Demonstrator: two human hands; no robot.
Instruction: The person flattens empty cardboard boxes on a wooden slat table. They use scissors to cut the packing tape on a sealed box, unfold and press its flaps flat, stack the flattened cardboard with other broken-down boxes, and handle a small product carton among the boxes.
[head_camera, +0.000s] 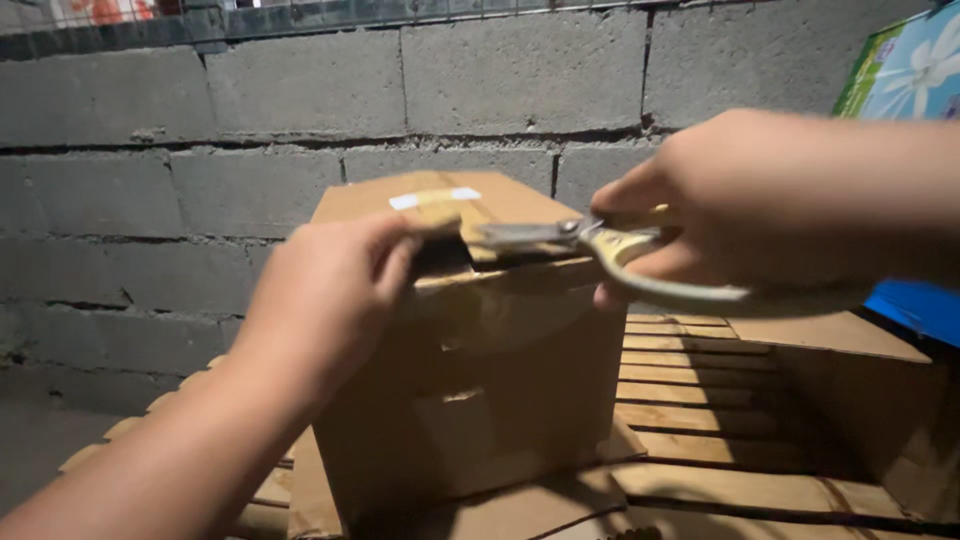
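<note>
A brown cardboard box (480, 400) stands on a wooden pallet (690, 390) in front of a grey block wall. My left hand (325, 300) grips the near top edge of the box, fingers over a lifted flap. My right hand (760, 200) holds scissors (590, 245) with pale yellow handles. Their blades point left and lie at the top seam of the box, close to my left fingertips. A strip of white tape (435, 198) sits on the far top of the box.
The block wall (300, 100) runs close behind the box. A second cardboard box (880, 400) stands at the right on the pallet. A green and blue printed carton (905, 70) and a blue object (920, 305) are at the far right.
</note>
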